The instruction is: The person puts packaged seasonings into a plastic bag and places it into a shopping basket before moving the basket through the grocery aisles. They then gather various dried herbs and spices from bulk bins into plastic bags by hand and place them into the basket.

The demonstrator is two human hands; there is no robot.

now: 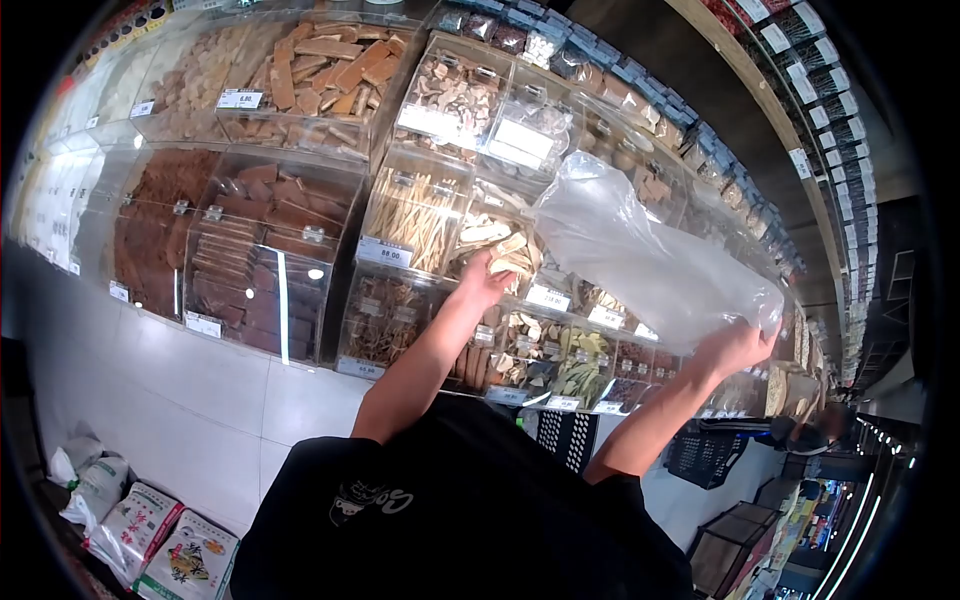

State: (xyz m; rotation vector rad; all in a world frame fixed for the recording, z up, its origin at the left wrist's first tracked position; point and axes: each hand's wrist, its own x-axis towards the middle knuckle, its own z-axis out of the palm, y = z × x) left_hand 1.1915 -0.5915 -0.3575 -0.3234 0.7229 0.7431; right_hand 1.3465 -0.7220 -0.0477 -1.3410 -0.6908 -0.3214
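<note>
My left hand (485, 281) is at the front of a clear bin, its fingers closed on a few pale dried slices (515, 258). More slices of the same kind (484, 231) lie behind it in that bin. I cannot tell exactly what food they are. My right hand (738, 348) grips one end of a clear plastic bag (650, 255). The bag stretches up and to the left over the bins, its far end near the slices. To the left of my left hand is a bin of thin pale sticks (415, 215).
Clear bins of brown slabs (265, 240) stand at the left, with orange-brown pieces (340, 65) above. A lower row holds dried goods, including green leaves (583, 365). Packed sacks (185, 560) lie on the floor at lower left. A black basket (705, 455) is at the right.
</note>
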